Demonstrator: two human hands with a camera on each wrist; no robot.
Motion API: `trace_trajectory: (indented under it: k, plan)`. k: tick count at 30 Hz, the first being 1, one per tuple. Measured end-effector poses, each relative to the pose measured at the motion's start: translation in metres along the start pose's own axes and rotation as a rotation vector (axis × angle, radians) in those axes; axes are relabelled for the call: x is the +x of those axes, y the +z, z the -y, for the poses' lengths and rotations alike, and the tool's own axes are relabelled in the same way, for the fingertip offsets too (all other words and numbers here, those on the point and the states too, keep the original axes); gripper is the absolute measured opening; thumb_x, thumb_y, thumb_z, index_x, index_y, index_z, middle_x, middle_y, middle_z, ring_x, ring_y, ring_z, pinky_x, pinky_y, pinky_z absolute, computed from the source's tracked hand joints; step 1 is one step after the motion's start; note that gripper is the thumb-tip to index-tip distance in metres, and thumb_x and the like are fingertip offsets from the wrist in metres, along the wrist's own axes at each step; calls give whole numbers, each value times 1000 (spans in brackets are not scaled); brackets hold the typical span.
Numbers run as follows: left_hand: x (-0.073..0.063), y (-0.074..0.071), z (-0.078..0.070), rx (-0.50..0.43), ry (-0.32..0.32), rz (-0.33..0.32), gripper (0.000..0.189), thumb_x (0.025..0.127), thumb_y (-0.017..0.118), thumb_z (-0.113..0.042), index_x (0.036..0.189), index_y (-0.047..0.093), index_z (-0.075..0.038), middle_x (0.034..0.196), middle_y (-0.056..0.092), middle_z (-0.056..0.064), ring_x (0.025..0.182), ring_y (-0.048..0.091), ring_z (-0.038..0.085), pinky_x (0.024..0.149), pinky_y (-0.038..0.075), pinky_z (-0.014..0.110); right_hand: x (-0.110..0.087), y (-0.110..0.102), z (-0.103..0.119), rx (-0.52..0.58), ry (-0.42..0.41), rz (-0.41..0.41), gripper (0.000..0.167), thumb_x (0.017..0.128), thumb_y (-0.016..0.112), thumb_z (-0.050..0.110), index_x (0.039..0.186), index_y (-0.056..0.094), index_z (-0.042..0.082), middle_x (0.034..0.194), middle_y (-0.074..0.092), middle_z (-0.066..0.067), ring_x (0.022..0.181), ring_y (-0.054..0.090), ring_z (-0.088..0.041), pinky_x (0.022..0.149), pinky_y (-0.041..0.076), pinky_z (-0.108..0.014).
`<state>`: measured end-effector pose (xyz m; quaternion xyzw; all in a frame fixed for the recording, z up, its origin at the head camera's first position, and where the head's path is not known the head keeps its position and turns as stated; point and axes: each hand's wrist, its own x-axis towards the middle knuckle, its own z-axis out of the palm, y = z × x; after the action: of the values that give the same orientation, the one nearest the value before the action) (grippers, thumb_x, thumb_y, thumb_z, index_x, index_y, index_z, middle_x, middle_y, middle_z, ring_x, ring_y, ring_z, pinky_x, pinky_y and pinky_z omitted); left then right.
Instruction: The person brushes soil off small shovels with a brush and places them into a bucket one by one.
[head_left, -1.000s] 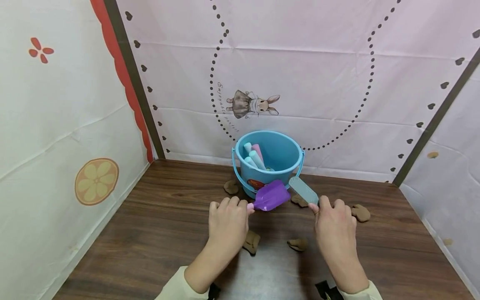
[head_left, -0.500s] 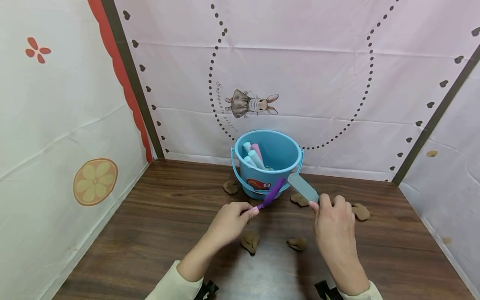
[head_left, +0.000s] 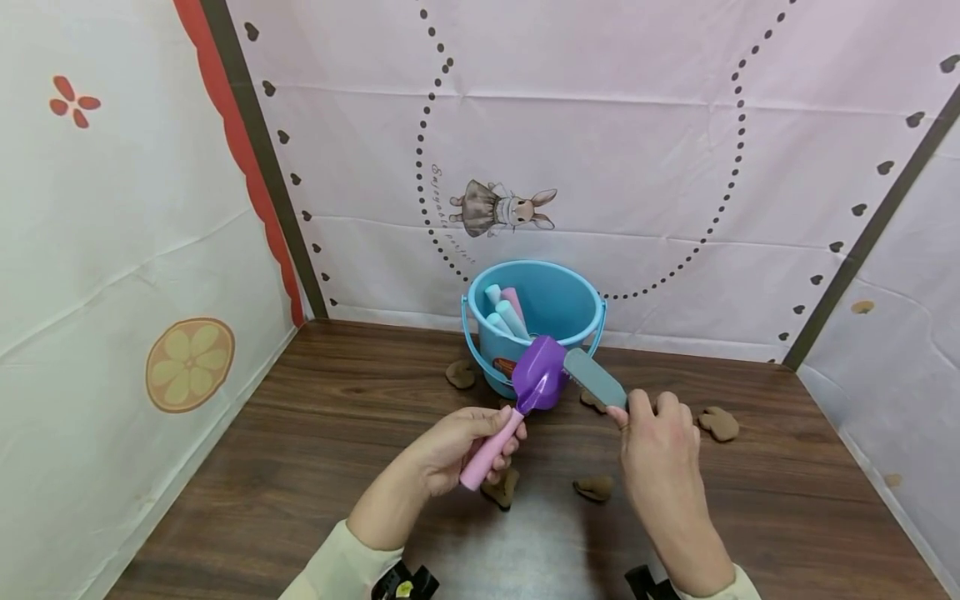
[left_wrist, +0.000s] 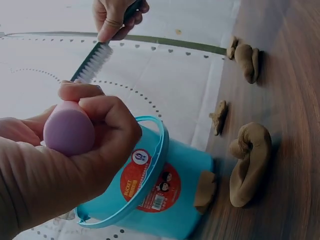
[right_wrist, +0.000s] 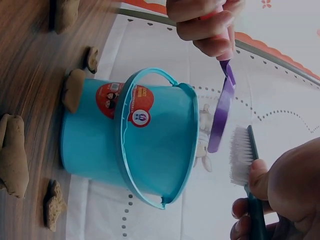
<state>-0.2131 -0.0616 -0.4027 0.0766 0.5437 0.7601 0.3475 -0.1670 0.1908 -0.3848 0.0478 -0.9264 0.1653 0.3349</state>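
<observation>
My left hand (head_left: pixel 450 454) grips the pink handle of a toy shovel (head_left: pixel 538 379). The shovel's purple blade points up and away, overlapping the front of a blue bucket (head_left: pixel 487 337) in the head view. In my right hand (head_left: pixel 660 467) is a scrub brush (head_left: pixel 596 379), held by its dark green handle. Its white bristles (right_wrist: pixel 240 155) face the shovel blade in the right wrist view, with a small gap between them there. Both tools are above the table near the bucket.
Pink and light-blue handles (head_left: pixel 512 318) stick up inside the bucket. Several brown clay-like lumps (head_left: pixel 718 423) lie on the wooden table (head_left: pixel 337 433), around and in front of the bucket. Printed cloth (head_left: pixel 637 167) hangs behind and at both sides.
My left hand has rolled from back-up to showing its thumb and fingers, turning the shovel so its blade points upward and its handle shows. The brush has shifted slightly left, closer to the blade.
</observation>
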Motion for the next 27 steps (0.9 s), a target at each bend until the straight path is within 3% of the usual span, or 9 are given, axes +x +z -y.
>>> trace_trajectory:
  k: [6, 12, 18, 24, 27]
  plan:
    - [0, 1, 1, -16, -5, 0, 38, 109, 44, -36, 97, 68, -9, 78, 60, -1, 62, 55, 8, 57, 47, 24, -1, 0, 5, 5, -17, 6, 30, 91, 69, 24, 84, 50, 3, 73, 37, -9, 62, 36, -27, 56, 28, -36]
    - [1, 4, 3, 13, -2, 19, 36, 109, 45, -35, 97, 67, -9, 78, 60, -1, 61, 56, 6, 55, 48, 23, -10, 6, 26, 25, -89, 58, 28, 91, 70, 28, 91, 57, 3, 74, 41, -7, 65, 40, -24, 57, 30, -34]
    - [1, 9, 4, 5, -9, 58, 33, 110, 41, -28, 99, 63, -6, 76, 57, 0, 59, 54, 6, 54, 47, 22, -22, 15, 43, 15, -187, 31, 38, 95, 54, 42, 83, 49, 6, 73, 35, -5, 62, 36, -23, 56, 27, -33]
    - [0, 11, 3, 11, -17, 70, 36, 110, 40, -32, 99, 65, -8, 74, 57, -2, 58, 53, 7, 52, 46, 22, -17, 14, 35, 16, -130, 44, 31, 91, 70, 31, 89, 55, 4, 74, 40, -6, 64, 39, -23, 56, 30, -34]
    - [0, 12, 3, 22, -18, 84, 36, 110, 40, -32, 99, 66, -9, 72, 57, -1, 58, 53, 8, 52, 45, 21, -10, 12, 22, 22, -75, 30, 30, 92, 70, 28, 92, 57, 2, 74, 42, -9, 64, 42, -26, 55, 34, -38]
